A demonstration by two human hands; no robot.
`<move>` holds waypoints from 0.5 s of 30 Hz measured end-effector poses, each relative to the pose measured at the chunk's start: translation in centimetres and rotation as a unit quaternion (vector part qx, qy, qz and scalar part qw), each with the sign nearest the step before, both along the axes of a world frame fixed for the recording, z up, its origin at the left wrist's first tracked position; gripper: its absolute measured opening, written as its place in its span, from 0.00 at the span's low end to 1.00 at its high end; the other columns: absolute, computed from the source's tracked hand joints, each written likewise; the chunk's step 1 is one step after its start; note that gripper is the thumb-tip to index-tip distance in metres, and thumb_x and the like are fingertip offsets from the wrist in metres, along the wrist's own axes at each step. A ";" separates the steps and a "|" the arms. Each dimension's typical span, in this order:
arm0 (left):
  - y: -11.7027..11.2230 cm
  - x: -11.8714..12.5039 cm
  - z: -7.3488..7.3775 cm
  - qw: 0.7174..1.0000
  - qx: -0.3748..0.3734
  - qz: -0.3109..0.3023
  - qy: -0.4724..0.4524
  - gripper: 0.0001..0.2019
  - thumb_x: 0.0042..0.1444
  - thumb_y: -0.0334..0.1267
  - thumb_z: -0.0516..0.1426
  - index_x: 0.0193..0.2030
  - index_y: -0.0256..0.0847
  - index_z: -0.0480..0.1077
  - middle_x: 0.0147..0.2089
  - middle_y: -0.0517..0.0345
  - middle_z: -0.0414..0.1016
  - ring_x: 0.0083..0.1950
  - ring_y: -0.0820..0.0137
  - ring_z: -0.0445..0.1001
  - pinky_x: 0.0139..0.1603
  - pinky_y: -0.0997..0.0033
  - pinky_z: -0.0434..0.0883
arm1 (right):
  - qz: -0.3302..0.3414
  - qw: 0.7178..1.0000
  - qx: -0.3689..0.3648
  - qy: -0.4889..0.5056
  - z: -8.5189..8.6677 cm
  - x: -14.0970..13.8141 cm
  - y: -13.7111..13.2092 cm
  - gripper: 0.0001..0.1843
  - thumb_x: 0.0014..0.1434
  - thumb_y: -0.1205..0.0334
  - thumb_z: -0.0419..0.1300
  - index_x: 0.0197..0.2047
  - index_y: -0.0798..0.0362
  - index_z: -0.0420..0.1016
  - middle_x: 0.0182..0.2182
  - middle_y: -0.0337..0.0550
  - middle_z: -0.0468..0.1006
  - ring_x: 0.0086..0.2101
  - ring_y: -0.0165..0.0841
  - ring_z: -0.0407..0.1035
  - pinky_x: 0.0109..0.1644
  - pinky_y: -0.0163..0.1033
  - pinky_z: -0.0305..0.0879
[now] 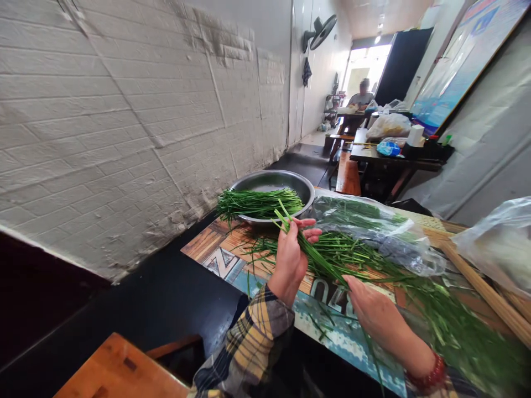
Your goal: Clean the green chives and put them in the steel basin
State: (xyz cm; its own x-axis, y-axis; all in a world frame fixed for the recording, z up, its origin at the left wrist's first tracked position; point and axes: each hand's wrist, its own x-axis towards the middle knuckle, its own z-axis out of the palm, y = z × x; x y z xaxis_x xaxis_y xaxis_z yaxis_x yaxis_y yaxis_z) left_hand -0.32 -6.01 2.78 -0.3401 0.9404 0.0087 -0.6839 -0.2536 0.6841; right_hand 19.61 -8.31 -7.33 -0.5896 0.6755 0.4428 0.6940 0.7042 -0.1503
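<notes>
My left hand is closed around a small bunch of garlic chives, with the stalk ends sticking up past the thumb. At the other end of that bunch, my right hand pinches the green strands between thumb and fingers. Just beyond my left hand, a metal basin holds a neat heap of chives hanging over its left rim. A loose pile of chives lies on the table under and behind the held bunch. Stray bits are scattered near my right wrist, which wears a red bead bracelet.
A clear plastic bag of greens lies behind the pile. Another bag and long wooden sticks are at the right. An orange stool stands at lower left. A person sits at a far table.
</notes>
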 end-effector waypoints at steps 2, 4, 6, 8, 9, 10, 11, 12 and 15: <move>-0.3 0.7 -0.2 1.000 0.004 -0.004 -0.001 0.05 0.64 0.37 0.51 0.37 0.39 0.61 0.32 0.57 0.75 0.21 0.79 0.68 0.23 0.80 0.62 | -0.029 0.999 0.027 -0.008 -0.3 0.8 -0.4 0.20 0.62 0.71 0.44 0.51 0.56 0.72 0.41 0.54 0.81 0.39 0.40 0.78 0.41 0.43 0.77; -0.5 1.4 -0.2 1.000 0.006 -0.020 -0.016 0.05 0.63 0.37 0.52 0.37 0.39 0.61 0.27 0.63 0.70 0.17 0.83 0.59 0.19 0.82 0.54 | -0.047 0.998 0.045 -0.005 -0.7 1.5 -0.8 0.20 0.62 0.71 0.44 0.49 0.56 0.73 0.37 0.53 0.82 0.35 0.39 0.78 0.38 0.42 0.77; -0.6 2.1 -0.2 0.998 -0.002 -0.042 -0.035 0.06 0.62 0.38 0.54 0.37 0.38 0.61 0.25 0.66 0.66 0.16 0.84 0.53 0.18 0.83 0.51 | -0.049 0.997 0.055 0.002 -0.9 2.2 -1.2 0.19 0.62 0.72 0.44 0.47 0.55 0.75 0.36 0.52 0.82 0.33 0.39 0.78 0.36 0.41 0.76; -0.7 2.6 -0.1 0.997 -0.011 -0.060 -0.045 0.08 0.60 0.40 0.56 0.36 0.38 0.61 0.24 0.67 0.64 0.16 0.85 0.50 0.17 0.83 0.48 | -0.044 0.998 0.054 0.007 -0.9 2.8 -1.5 0.20 0.62 0.72 0.45 0.44 0.52 0.76 0.35 0.49 0.82 0.32 0.37 0.78 0.35 0.40 0.76; -0.7 2.9 -0.1 0.997 -0.013 -0.067 -0.045 0.10 0.59 0.41 0.57 0.36 0.38 0.61 0.24 0.67 0.64 0.16 0.85 0.49 0.17 0.83 0.47 | -0.042 0.998 0.054 0.011 -0.9 3.2 -1.6 0.20 0.61 0.72 0.45 0.44 0.51 0.77 0.35 0.48 0.83 0.32 0.37 0.78 0.35 0.39 0.76; -0.8 3.1 -0.2 0.996 -0.013 -0.073 -0.042 0.11 0.58 0.42 0.58 0.36 0.38 0.61 0.24 0.67 0.64 0.16 0.85 0.48 0.17 0.83 0.46 | -0.038 0.998 0.054 0.014 -0.9 3.6 -1.6 0.20 0.61 0.72 0.46 0.43 0.50 0.77 0.36 0.48 0.83 0.32 0.37 0.78 0.34 0.39 0.76; -0.9 3.3 -0.4 0.996 -0.013 -0.081 -0.039 0.12 0.57 0.43 0.58 0.36 0.39 0.61 0.24 0.67 0.63 0.16 0.85 0.48 0.17 0.83 0.46 | -0.035 0.998 0.052 0.017 -0.8 4.0 -1.6 0.20 0.61 0.72 0.46 0.45 0.49 0.78 0.37 0.47 0.83 0.33 0.37 0.79 0.34 0.38 0.76; -1.0 3.4 -0.6 0.995 -0.014 -0.087 -0.036 0.12 0.57 0.44 0.59 0.37 0.39 0.61 0.24 0.67 0.63 0.16 0.85 0.48 0.17 0.83 0.46 | -0.031 0.998 0.047 0.020 -0.7 4.4 -1.6 0.21 0.61 0.71 0.47 0.47 0.49 0.77 0.39 0.46 0.83 0.33 0.37 0.79 0.34 0.38 0.76; -1.2 3.5 -1.2 0.995 -0.023 -0.090 -0.033 0.14 0.56 0.47 0.59 0.38 0.39 0.61 0.24 0.66 0.63 0.17 0.85 0.48 0.18 0.83 0.46 | -0.029 0.998 -0.013 0.048 -0.5 5.9 -1.6 0.25 0.60 0.70 0.49 0.57 0.43 0.72 0.47 0.40 0.80 0.38 0.38 0.79 0.36 0.39 0.76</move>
State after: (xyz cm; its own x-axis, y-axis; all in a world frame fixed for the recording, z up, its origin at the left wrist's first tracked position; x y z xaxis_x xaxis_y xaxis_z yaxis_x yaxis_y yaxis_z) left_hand 3.21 -7.21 1.61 -0.1635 0.9851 -0.0524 -0.7597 -0.0919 0.6438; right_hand 25.54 -9.95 -7.83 -0.5042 0.7201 0.4767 0.7155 0.6574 -0.2364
